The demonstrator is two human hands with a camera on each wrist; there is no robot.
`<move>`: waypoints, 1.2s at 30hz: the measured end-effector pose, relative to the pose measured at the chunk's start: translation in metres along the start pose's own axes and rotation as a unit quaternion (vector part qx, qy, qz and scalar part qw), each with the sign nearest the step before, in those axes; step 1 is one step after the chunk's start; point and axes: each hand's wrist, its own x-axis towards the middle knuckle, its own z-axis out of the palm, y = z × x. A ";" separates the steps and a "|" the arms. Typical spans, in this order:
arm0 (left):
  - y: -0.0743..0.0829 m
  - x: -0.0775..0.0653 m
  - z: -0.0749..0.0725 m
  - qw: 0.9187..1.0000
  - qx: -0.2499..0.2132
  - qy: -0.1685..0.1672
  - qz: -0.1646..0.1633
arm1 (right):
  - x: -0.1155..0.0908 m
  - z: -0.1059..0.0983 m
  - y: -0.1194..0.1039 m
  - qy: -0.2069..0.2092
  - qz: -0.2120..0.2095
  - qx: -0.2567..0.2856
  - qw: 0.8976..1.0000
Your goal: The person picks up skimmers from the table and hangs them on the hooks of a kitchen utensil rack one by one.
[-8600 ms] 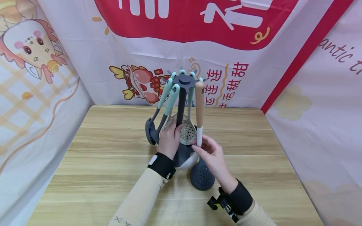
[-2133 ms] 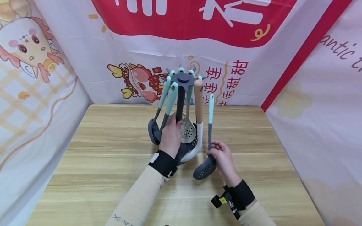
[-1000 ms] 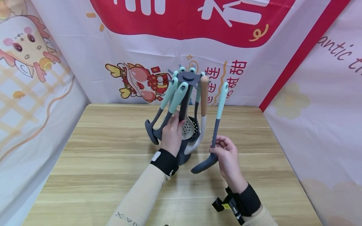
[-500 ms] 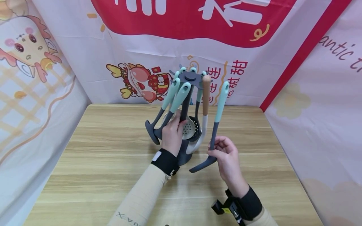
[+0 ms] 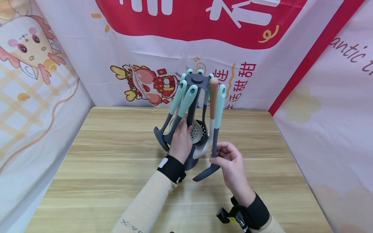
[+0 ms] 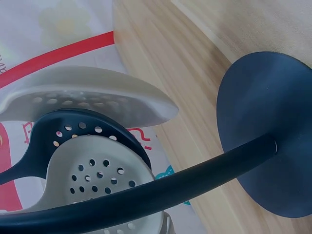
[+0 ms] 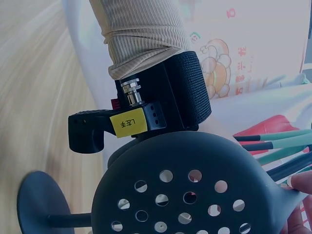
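Note:
My left hand [image 5: 181,142] grips the dark post [image 6: 214,176] of a utensil stand, low among the hanging tools; the left wrist view shows no hand. The stand's hooked top [image 5: 197,79] carries several mint-handled utensils and a wooden-handled white perforated spoon [image 5: 214,97]. My right hand [image 5: 234,166] pinches the dark lower stem of a skimmer with a mint handle [image 5: 220,106]. That handle stands upright just right of the wooden one; whether its top touches a hook I cannot tell. In the right wrist view the perforated skimmer head [image 7: 146,161] fills the lower middle, with fingertips [image 7: 302,181] at its neck.
The stand's round dark base [image 6: 263,107] sits on the wood-grain table [image 5: 116,181]. Printed cloth [image 5: 163,51] hangs close behind the table and along both sides. Other skimmers, such as a pale one [image 6: 100,161], hang close together around the post.
The skimmer has come away to the right, then moved back left beside the wooden handle, pinched by my right hand. The stand has turned and shifted slightly right under my left hand.

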 end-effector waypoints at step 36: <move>-0.003 0.000 0.000 0.997 0.023 0.049 0.058 | -0.005 -0.004 0.001 0.018 -0.053 -0.040 0.998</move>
